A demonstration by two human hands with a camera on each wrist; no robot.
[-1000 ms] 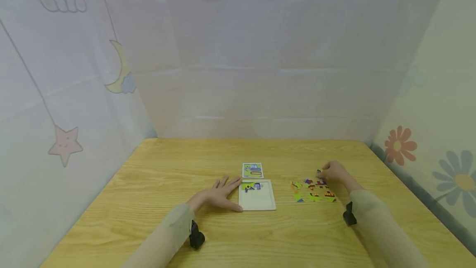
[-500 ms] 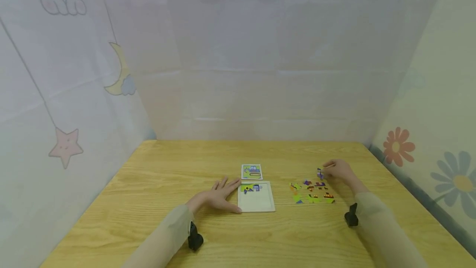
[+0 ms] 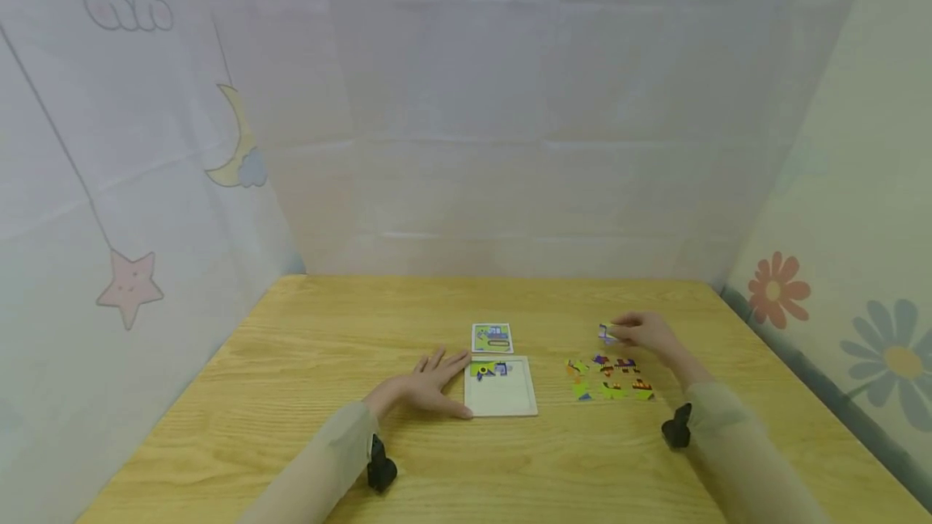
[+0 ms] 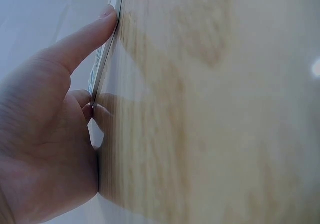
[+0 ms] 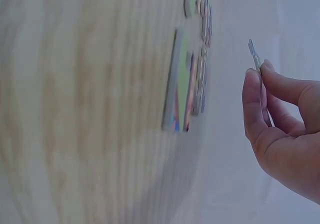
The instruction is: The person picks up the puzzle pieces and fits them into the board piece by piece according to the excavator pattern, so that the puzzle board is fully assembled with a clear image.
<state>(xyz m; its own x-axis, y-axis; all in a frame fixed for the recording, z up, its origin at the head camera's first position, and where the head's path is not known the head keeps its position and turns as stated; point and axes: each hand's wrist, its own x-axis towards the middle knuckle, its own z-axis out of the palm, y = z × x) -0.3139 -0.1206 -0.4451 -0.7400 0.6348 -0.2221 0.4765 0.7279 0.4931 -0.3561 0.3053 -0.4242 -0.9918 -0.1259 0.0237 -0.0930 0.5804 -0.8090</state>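
Observation:
My left hand (image 3: 429,388) lies spread on the table, its thumb and fingertips at the left edge of a white puzzle tray (image 3: 502,403). A few joined jigsaw pieces (image 3: 484,370) fill the tray's upper left part. In the right wrist view, my right hand (image 5: 285,109) pinches a thin jigsaw piece (image 5: 255,56) between thumb and fingers, raised off the table. The head view shows that hand above the loose jigsaw pieces (image 3: 624,365), which lie in rows to the right of the tray.
A small picture card (image 3: 492,338) showing a vehicle lies just behind the tray. The wooden table (image 3: 364,314) ends at the back against a pale curtain (image 3: 466,184). Printed curtains also close off both sides.
My right hand has lifted the jigsaw piece from the far side of the loose pieces and moved it leftward. The left hand stays at the tray.

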